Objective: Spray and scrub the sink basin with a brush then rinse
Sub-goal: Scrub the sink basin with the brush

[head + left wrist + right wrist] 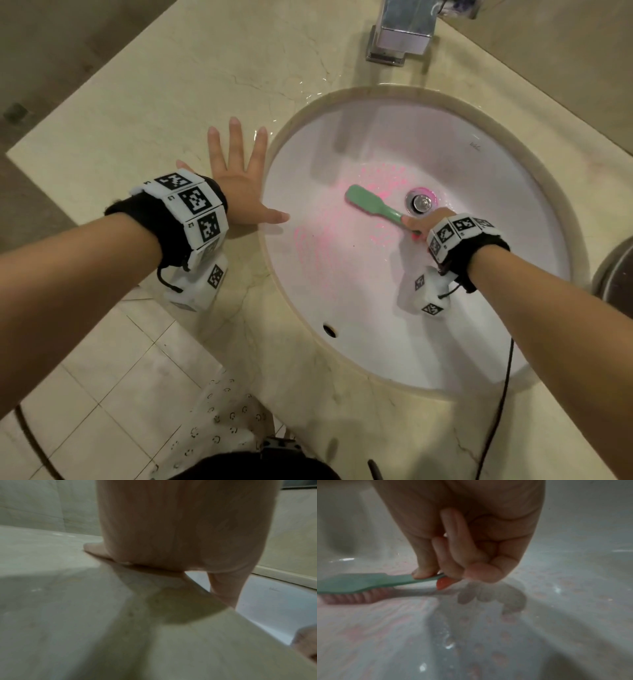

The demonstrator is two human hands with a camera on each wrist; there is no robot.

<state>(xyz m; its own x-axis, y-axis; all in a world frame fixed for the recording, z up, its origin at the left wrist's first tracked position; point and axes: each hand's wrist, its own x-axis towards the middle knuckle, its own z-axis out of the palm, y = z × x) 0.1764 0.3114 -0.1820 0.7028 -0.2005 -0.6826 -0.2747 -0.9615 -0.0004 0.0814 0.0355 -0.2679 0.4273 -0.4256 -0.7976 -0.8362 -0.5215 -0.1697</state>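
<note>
A white oval sink basin (479,171) is speckled with pink spray around the chrome drain (420,202). My right hand (424,222) grips the handle of a green brush (371,205), whose head lies bristles-down on the basin floor left of the drain. The right wrist view shows the fingers (447,550) curled round the green brush (359,581), its pinkish bristles pressed on the wet basin (488,635). My left hand (239,185) lies flat, fingers spread, on the beige counter (137,102) at the basin's left rim. The left wrist view shows the left hand (171,527) pressing on the counter (68,615).
A square chrome faucet (404,31) stands behind the basin. Water pools on the counter near the rim. An overflow hole (329,330) sits in the near basin wall. A dark round object (616,270) is at the right edge. A black cable (500,411) hangs from my right wrist.
</note>
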